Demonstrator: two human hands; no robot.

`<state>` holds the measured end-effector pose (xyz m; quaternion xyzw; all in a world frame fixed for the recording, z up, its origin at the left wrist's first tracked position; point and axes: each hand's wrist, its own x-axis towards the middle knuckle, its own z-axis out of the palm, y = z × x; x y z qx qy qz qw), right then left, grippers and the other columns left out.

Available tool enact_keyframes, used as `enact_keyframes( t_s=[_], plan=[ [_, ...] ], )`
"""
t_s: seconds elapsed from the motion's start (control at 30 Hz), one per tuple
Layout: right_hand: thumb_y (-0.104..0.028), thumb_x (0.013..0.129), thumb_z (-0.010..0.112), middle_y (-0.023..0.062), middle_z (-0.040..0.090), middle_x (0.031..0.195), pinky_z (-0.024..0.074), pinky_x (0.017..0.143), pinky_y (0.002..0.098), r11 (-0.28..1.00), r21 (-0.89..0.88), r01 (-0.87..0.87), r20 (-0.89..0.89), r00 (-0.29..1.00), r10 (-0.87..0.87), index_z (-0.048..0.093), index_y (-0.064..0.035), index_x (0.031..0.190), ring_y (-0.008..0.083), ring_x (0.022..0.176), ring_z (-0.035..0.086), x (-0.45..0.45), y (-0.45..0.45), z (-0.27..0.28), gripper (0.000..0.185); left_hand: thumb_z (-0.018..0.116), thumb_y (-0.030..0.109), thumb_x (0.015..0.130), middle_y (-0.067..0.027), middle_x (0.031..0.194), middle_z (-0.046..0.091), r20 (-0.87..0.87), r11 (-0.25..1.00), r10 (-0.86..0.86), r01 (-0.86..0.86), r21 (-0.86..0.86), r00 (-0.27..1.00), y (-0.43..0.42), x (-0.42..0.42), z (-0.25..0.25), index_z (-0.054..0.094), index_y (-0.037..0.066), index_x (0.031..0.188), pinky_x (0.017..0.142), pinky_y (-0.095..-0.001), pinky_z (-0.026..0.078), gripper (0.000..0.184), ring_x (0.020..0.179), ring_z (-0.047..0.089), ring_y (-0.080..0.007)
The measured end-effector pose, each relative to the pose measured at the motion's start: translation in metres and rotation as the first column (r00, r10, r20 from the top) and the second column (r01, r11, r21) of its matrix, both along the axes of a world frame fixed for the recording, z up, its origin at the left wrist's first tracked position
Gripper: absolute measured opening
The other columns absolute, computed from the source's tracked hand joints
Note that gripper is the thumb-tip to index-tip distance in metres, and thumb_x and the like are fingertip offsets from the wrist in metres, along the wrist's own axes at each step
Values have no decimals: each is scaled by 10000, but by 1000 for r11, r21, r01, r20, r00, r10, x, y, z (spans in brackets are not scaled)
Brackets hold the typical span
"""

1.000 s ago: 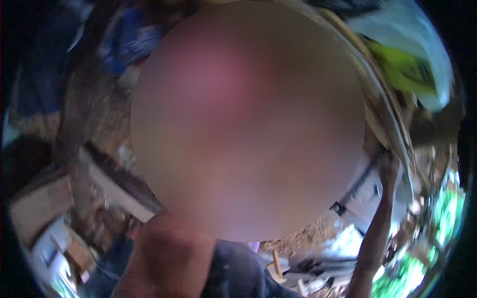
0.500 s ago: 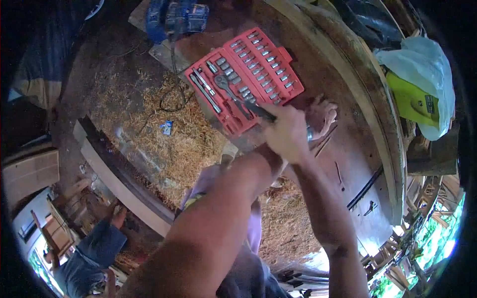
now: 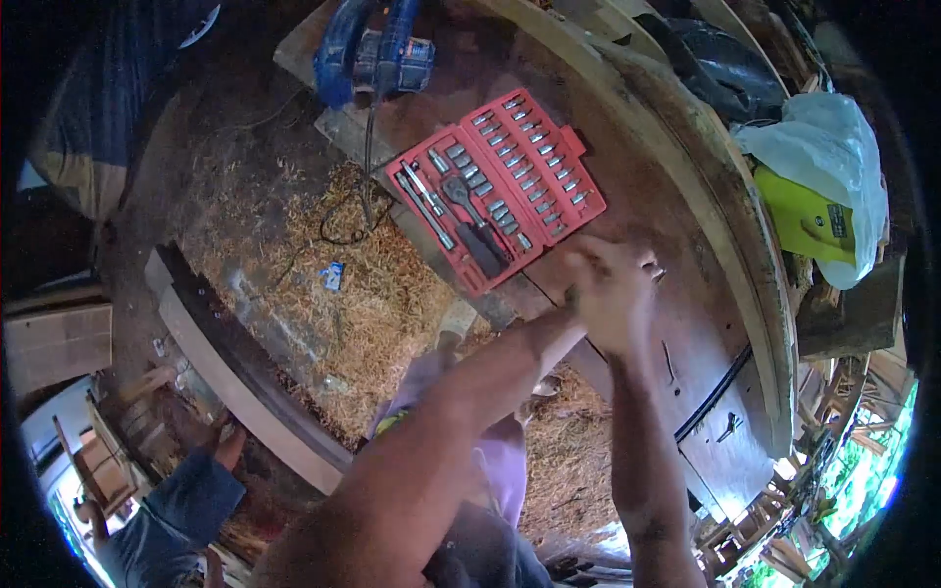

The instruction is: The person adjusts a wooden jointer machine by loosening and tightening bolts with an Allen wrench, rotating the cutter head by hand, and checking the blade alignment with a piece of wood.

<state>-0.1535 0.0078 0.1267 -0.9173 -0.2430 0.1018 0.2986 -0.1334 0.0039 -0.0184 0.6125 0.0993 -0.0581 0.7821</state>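
Observation:
An open red socket set case (image 3: pixel 478 291) lies on the wooden board, with rows of sockets and bits in its slots. A ratchet wrench (image 3: pixel 467 204) with a dark handle rests in the case. Just right of the case's lower corner, my right hand (image 3: pixel 619 302) is over my left wrist and hand, its fingers smeared by motion. My left hand (image 3: pixel 650 265) is mostly hidden beneath it, with only a bit showing at the far side. Whether either hand holds anything small cannot be made out.
A blue power tool (image 3: pixel 377 61) with a cord stands beyond the case. Wood shavings (image 3: pixel 382 304) cover the ground at left. Curved planks (image 3: pixel 701 186) run along the right, near a yellow-green item (image 3: pixel 809 216) in a plastic bag (image 3: pixel 823 147). Another person (image 3: pixel 181 514) is at lower left.
My right hand has let go of the ratchet wrench, which now lies in the case. That hand has moved right and down, away from the case. The view has shifted slightly.

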Motion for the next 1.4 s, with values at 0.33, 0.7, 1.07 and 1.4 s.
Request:
enact_keyframes(
  t_s=[0.33, 0.7, 1.07, 1.4],
  plan=[
    [-191, 976, 642, 63, 696, 921, 484, 696, 276, 833, 139, 536, -532, 750, -394, 668, 0, 1101, 126, 774, 627, -10, -194, -14, 230, 541, 83, 1017, -63, 960, 670, 10, 885, -235, 218, -411, 972, -49, -45, 44, 552, 16, 1186, 607, -269, 512, 182, 744, 606, -106],
    [-186, 997, 600, 63, 633, 906, 477, 646, 226, 479, 452, 753, -587, 655, -475, 628, -12, 1054, 124, 761, 596, -20, -334, -39, 185, 665, 178, 930, -107, 975, 686, 276, 895, -360, 246, 372, 891, -117, -41, 25, 661, 37, 1045, 839, -395, 528, 182, 958, 658, -231],
    [-90, 891, 716, 39, 716, 873, 511, 758, 251, 579, 413, 703, -63, 656, -752, 710, -12, 1047, 84, 826, 622, 55, -427, -37, 175, 576, 434, 947, -282, 1453, 452, 213, -158, 7, -209, 965, 977, -17, 98, -18, 476, -30, 1380, 1136, -524, 327, 642, 1356, 412, -443],
    [-150, 829, 765, 156, 710, 812, 539, 690, 334, 621, 359, 697, 8, 663, -748, 698, -34, 914, 269, 736, 706, 85, -398, -92, 159, 521, 455, 964, -213, 1548, 368, 118, -258, 99, -89, 962, 988, -29, 88, -15, 435, 50, 1447, 1155, -544, 286, 636, 1415, 354, -413]
  ],
)
